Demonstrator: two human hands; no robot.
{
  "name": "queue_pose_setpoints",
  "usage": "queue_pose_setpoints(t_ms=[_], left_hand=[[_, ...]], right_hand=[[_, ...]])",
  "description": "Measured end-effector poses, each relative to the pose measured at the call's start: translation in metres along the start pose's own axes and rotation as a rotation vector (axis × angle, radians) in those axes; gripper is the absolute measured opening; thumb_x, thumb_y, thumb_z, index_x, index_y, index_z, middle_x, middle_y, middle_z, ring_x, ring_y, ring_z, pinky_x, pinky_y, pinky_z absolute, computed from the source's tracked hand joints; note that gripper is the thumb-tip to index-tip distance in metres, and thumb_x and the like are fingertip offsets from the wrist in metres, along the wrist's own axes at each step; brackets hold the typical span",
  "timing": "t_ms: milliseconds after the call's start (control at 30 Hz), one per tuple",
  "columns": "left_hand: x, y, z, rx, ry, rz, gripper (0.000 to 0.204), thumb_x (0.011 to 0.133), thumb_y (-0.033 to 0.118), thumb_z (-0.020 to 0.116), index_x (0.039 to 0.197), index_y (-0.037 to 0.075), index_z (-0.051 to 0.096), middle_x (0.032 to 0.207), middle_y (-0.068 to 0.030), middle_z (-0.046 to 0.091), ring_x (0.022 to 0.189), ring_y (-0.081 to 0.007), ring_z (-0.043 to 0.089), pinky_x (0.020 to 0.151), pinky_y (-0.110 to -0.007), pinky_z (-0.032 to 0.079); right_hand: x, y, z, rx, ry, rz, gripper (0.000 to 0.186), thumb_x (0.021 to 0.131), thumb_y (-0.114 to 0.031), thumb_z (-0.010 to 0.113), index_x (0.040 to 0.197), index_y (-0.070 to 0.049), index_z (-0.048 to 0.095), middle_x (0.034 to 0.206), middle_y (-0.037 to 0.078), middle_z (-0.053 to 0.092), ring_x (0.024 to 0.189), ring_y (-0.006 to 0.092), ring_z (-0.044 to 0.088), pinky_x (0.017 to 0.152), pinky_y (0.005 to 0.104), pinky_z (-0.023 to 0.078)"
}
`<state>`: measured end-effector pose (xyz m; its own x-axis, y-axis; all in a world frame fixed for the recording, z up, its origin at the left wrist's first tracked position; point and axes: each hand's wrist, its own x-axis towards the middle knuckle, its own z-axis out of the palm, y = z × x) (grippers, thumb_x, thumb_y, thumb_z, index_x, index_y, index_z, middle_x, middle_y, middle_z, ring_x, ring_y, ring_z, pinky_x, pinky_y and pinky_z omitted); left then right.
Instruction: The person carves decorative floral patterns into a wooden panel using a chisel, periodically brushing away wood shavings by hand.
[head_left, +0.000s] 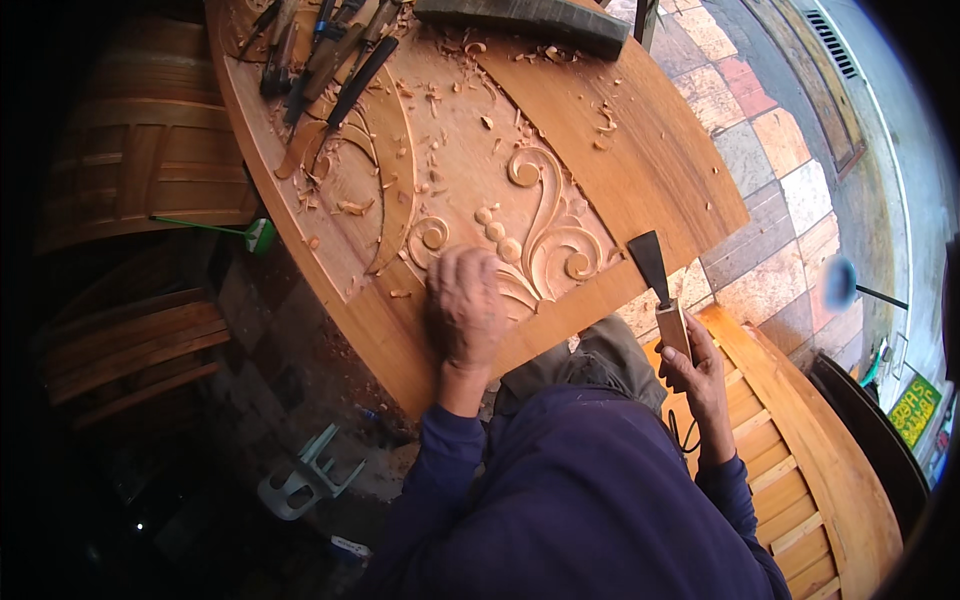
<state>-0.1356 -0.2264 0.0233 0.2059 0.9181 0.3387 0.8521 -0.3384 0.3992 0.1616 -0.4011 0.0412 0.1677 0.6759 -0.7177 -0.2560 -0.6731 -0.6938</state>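
My left hand (465,300) rests with curled fingers on the lower part of a wooden panel (440,80), beside relief-carved scrolls and beads (545,230); whatever is under its fingertips is hidden. My right hand (697,375) grips the wooden handle of a flat, wide-bladed tool (648,262), blade upward at the panel's right edge. Several carving tools (320,60) lie heaped at the panel's upper left among curled shavings. A long dark bar (520,25) lies across the top.
Wooden panels (140,150) and stacked boards (140,350) stand at left, near a green broom (255,236) and a pale plastic stool (300,480). A slatted wooden piece (820,470) lies below right. Tiled floor (760,230) runs beyond the panel, with a sign (915,410) at far right.
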Motion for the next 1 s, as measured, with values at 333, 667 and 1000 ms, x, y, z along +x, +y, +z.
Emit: queue_pose_setpoints(t_ms=[333, 667, 1000], left_hand=[[-0.028, -0.049, -0.026, -0.156, 0.174, -0.301, 0.013, 0.106, 0.012, 0.064, 0.108, 0.000, 0.062, 0.103, -0.0160, 0.066, 0.096, -0.0368, 0.064, 0.087, -0.048, 0.052], [-0.070, -0.008, -0.053, -0.235, 0.123, -0.094, 0.014, 0.106, 0.013, 0.062, 0.108, 0.000, 0.064, 0.106, -0.0157, 0.068, 0.097, -0.0318, 0.066, 0.090, -0.043, 0.053], [-0.046, 0.084, -0.043, -0.398, -0.201, 0.532, 0.036, 0.105, 0.038, 0.064, 0.122, 0.006, 0.070, 0.116, -0.0130, 0.072, 0.112, -0.0323, 0.070, 0.098, -0.044, 0.056]], right_hand=[[0.003, 0.012, 0.001, 0.063, -0.014, -0.020, 0.072, 0.096, -0.025, 0.080, 0.160, -0.010, 0.048, 0.099, 0.003, 0.070, 0.074, 0.0104, 0.065, 0.060, 0.0239, 0.049], [-0.014, -0.003, 0.017, -0.070, -0.011, -0.084, 0.071, 0.097, -0.022, 0.080, 0.158, -0.005, 0.049, 0.102, 0.002, 0.068, 0.072, 0.0070, 0.059, 0.061, 0.0228, 0.046], [-0.021, -0.013, 0.015, -0.343, -0.434, -0.119, 0.063, 0.095, -0.026, 0.083, 0.147, 0.001, 0.060, 0.114, 0.008, 0.072, 0.092, 0.0131, 0.066, 0.083, 0.0294, 0.054]])
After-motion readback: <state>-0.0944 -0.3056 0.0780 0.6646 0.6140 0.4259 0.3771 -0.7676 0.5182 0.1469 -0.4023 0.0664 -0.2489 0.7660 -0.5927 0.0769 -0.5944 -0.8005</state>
